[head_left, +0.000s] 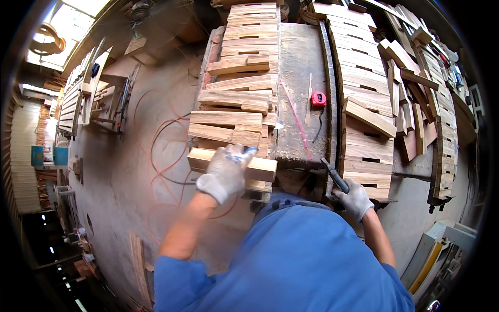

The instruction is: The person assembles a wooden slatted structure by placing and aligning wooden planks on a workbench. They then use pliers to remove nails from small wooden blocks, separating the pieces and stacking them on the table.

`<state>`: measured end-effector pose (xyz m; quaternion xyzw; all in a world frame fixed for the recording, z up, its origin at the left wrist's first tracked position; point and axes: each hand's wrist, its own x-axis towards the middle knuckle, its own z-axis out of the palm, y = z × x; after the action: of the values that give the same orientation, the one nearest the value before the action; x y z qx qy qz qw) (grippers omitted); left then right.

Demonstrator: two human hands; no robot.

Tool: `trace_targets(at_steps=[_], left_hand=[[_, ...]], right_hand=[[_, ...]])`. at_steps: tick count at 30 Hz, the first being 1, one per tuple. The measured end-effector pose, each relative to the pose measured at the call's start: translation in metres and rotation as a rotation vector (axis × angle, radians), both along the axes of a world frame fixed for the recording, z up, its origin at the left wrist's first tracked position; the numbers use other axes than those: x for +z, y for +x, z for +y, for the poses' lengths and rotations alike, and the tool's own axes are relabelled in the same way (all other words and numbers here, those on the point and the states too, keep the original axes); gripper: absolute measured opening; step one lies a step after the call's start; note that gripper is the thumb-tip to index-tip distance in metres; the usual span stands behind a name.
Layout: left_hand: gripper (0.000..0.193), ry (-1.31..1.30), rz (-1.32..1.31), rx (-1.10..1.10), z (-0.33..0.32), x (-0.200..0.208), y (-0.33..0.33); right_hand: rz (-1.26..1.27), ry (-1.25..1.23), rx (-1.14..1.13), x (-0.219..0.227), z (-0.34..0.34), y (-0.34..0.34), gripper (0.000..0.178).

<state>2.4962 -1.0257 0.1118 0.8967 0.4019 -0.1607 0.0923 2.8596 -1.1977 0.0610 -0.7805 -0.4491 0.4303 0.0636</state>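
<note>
My left hand (224,174), in a whitish work glove with blue marks, grips the top of a wooden block (261,167) at the near end of the left row. A small blue patch shows at its fingertips; I cannot tell whether it is a separate thing. My right hand (355,199), also gloved, is closed round a dark, narrow hand tool (335,176) that points up and left, at the near edge of the middle bench. Its exact kind is not clear. Slotted wooden pieces (368,152) lie side by side just beyond that hand.
A grey bench top (301,57) with sawdust bears a red tape measure (318,99) and a pink strip (294,117). A loose wooden bar (369,118) lies across the right row. Orange and black hoses (152,151) loop over the floor at left.
</note>
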Motion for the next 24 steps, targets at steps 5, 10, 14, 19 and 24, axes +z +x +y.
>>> trace_targets(at_steps=[5,10,14,19,24], left_hand=[[0.055,0.233,-0.253,-0.037,0.007,-0.027,-0.023],[0.060,0.254,-0.291,-0.040,0.009,-0.039,-0.036],[0.031,0.260,-0.207,0.037,0.015,-0.015,-0.015],[0.057,0.142,-0.149,0.113,0.011,-0.002,-0.010],[0.073,0.139,-0.297,0.063,0.001,0.015,0.011]], right_hand=[[0.062,-0.110,-0.052,0.018,0.008,0.002,0.034],[-0.052,0.030,0.012,0.001,0.002,0.031,0.040],[-0.215,0.046,-0.042,0.000,-0.001,0.058,0.035],[-0.439,0.088,-0.174,-0.020,0.000,0.087,0.036],[-0.551,0.084,-0.126,-0.045,-0.005,0.116,0.045]])
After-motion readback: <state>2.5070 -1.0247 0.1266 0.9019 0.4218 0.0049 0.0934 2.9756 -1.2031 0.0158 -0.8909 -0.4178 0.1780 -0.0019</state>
